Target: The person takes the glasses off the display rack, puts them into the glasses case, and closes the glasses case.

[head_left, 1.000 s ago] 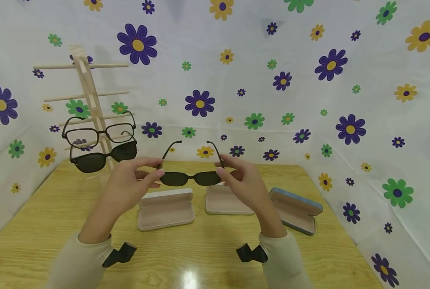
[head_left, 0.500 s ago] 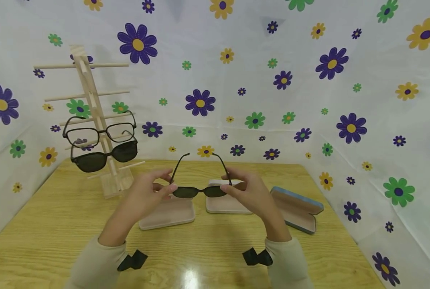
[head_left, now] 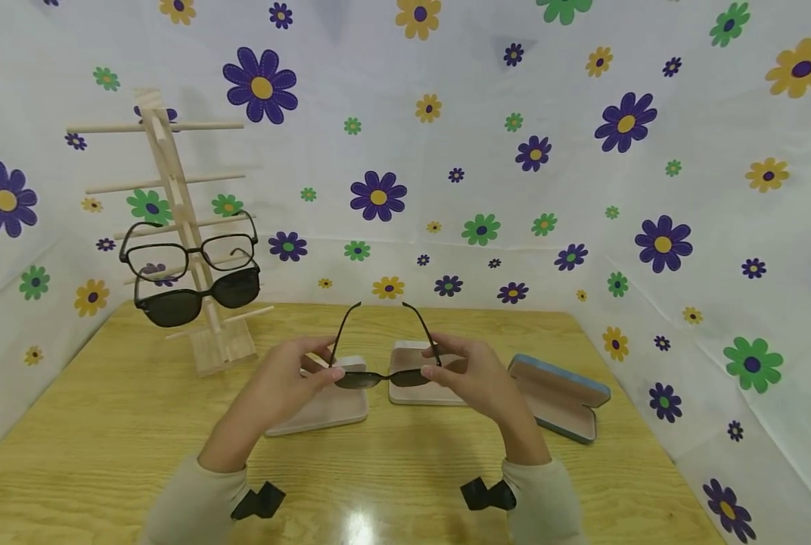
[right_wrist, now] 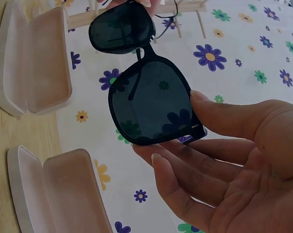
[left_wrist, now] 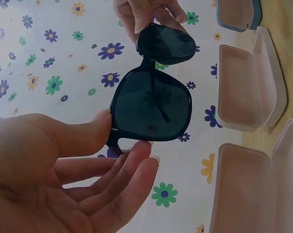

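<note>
Black-framed sunglasses (head_left: 408,378) with dark lenses hang in the air between both hands, their temples unfolded and pointing away from me. My left hand (head_left: 295,381) pinches the left hinge corner between thumb and fingers. At the opposite hinge corner, my right hand (head_left: 473,374) pinches the frame the same way. Close up in the left wrist view, the thumb lies on the edge of the lens frame (left_wrist: 151,107) and the fingers curl behind. Below and behind the sunglasses, two pale open glasses cases, a left one (head_left: 324,409) and a middle one (head_left: 405,394), are partly covered by the hands.
A blue glasses case (head_left: 562,412) stands open at the right. On the left rises a wooden display rack (head_left: 174,178) carrying clear-lensed glasses (head_left: 157,261) above another pair of sunglasses (head_left: 174,307). Flower-patterned cloth (head_left: 351,45) walls the wooden table (head_left: 106,424) at back and sides.
Both hands have lowered the sunglasses and moved them slightly right. The frame has tipped, so the lenses look flatter and the temples stand more upright. Rack and cases stay in place.
</note>
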